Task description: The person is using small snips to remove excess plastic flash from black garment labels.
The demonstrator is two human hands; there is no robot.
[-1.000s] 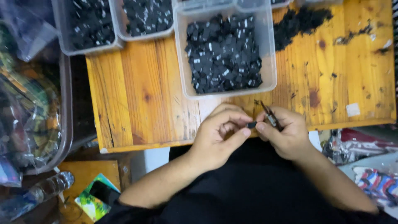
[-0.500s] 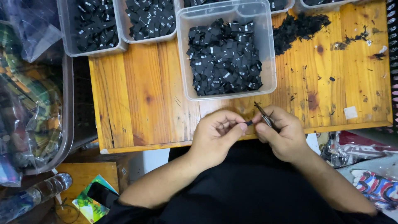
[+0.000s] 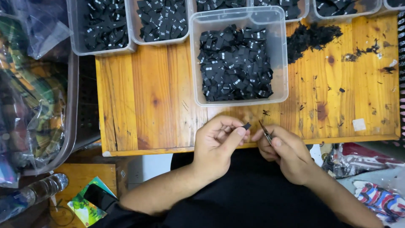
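Pinching a small black folded fabric label [image 3: 247, 126] between thumb and forefinger, the left hand [image 3: 219, 141] holds it just above the near edge of the orange-brown wooden bench [image 3: 147, 97]. The right hand [image 3: 284, 150], close beside but not touching, grips small metal snips [image 3: 265, 133] with the blades pointing toward the label. Directly beyond the hands stands a clear rectangular plastic tub [image 3: 280, 55] heaped with similar black labels. A pile of black thread offcuts [image 3: 312, 36] lies to the tub's right.
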